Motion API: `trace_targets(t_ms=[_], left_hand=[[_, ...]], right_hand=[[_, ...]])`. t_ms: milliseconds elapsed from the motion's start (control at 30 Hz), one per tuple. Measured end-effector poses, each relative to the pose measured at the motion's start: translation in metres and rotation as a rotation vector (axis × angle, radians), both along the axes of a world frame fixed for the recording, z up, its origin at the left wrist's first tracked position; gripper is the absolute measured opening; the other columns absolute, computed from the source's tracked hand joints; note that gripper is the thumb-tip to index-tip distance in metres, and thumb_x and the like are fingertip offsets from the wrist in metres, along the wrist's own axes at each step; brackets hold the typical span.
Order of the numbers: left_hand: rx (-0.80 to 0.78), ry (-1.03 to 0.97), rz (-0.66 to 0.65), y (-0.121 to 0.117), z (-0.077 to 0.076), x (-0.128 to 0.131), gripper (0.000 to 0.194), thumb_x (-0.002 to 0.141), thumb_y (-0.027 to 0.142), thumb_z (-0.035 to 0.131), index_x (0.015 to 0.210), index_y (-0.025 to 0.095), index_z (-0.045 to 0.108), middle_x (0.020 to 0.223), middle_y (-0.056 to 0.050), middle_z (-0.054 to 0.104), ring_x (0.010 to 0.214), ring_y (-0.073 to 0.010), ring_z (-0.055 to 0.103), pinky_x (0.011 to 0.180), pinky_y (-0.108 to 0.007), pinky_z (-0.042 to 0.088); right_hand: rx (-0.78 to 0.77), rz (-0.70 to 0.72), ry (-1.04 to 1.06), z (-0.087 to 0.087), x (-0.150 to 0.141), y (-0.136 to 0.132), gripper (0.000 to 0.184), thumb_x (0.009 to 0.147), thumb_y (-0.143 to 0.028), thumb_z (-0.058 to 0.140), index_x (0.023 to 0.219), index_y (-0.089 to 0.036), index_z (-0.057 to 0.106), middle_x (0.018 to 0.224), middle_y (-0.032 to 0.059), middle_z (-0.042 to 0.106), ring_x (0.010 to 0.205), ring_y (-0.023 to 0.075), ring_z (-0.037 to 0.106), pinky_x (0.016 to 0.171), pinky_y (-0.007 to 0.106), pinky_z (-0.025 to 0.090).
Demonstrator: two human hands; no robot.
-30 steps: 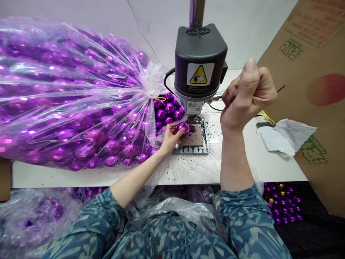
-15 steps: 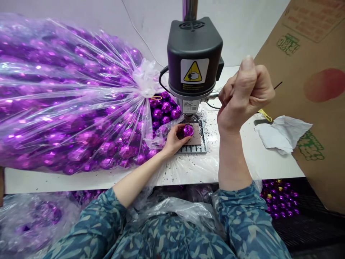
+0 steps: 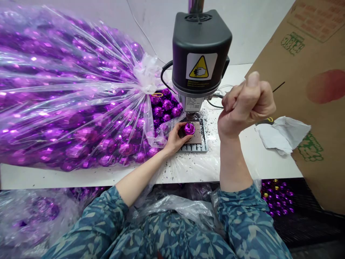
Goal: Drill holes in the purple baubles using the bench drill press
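My left hand (image 3: pixel 176 138) pinches a shiny purple faceted ball (image 3: pixel 189 128) between thumb and fingers. The ball rests on a brown board (image 3: pixel 197 136) over a slotted metal base plate (image 3: pixel 203 146). Directly above is a black drill press (image 3: pixel 201 46), its chuck (image 3: pixel 191 116) lowered and the bit meeting the ball's top. My right hand (image 3: pixel 246 102) is closed in a fist around the press's feed lever (image 3: pixel 279 86), whose dark end sticks out to the right. Most of the lever is hidden inside the fist.
A large clear bag (image 3: pixel 81 118) of purple balls fills the left of the white table (image 3: pixel 237 167). More loose balls (image 3: pixel 167 105) lie behind my left hand. Crumpled white paper (image 3: pixel 283 135) and a cardboard box (image 3: pixel 291 54) stand right. Below are a dark crate with small purple balls (image 3: pixel 277 198) and dark shavings around the base.
My left hand has moved the ball rightward from the board's left side to beneath the drill. My right fist has come down slightly with the lever, and the chuck now sits close over the ball.
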State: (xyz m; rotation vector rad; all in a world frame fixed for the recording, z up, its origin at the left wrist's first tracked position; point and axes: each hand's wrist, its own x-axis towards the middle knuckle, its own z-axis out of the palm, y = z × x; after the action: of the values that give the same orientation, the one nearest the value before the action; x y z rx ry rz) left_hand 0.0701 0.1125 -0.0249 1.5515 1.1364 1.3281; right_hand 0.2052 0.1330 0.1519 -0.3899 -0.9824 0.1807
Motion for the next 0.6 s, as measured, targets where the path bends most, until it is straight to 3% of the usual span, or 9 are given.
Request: trace_targets(t_ms=[133,233,467,600], left_hand=[[-0.024,-0.028,0.000,-0.002,0.004,0.001,0.057,0.076,0.042,0.088,0.122,0.021,0.062,0.126,-0.011,0.071,0.121,-0.0277,0.068,0.111,-0.045,0.051],[-0.029,-0.035,0.003,-0.002,0.004,0.001,0.058,0.074,0.042,0.089,0.121,0.021,0.062,0.126,-0.011,0.071,0.121,-0.0277,0.068,0.111,-0.044,0.051],[-0.007,-0.032,-0.009,-0.001,0.003,0.000,0.056,0.077,0.041,0.087,0.122,0.021,0.061,0.126,-0.012,0.070,0.121,-0.0282,0.068,0.110,-0.046,0.051],[-0.012,-0.030,-0.008,-0.001,0.003,0.000,0.056,0.077,0.041,0.087,0.123,0.021,0.061,0.126,-0.012,0.071,0.121,-0.0279,0.067,0.110,-0.047,0.051]], right_hand=[[-0.057,-0.047,-0.018,-0.007,0.000,-0.006,0.058,0.094,-0.042,0.060,0.057,-0.019,0.023,0.046,-0.0063,0.020,0.039,0.0013,0.028,0.043,0.024,0.022],[-0.011,-0.077,-0.006,-0.011,0.000,-0.004,0.059,0.092,-0.046,0.060,0.058,-0.020,0.020,0.046,-0.0064,0.015,0.037,0.0016,0.023,0.041,0.024,0.020],[0.105,0.007,0.065,-0.026,0.002,0.005,0.063,0.087,-0.040,0.067,0.057,-0.017,0.017,0.045,-0.0074,0.017,0.037,-0.0015,0.022,0.041,0.020,0.018],[0.067,-0.010,0.108,-0.036,0.003,0.006,0.064,0.083,-0.041,0.068,0.061,-0.018,0.012,0.043,-0.0086,0.018,0.037,-0.0016,0.023,0.041,0.020,0.019]])
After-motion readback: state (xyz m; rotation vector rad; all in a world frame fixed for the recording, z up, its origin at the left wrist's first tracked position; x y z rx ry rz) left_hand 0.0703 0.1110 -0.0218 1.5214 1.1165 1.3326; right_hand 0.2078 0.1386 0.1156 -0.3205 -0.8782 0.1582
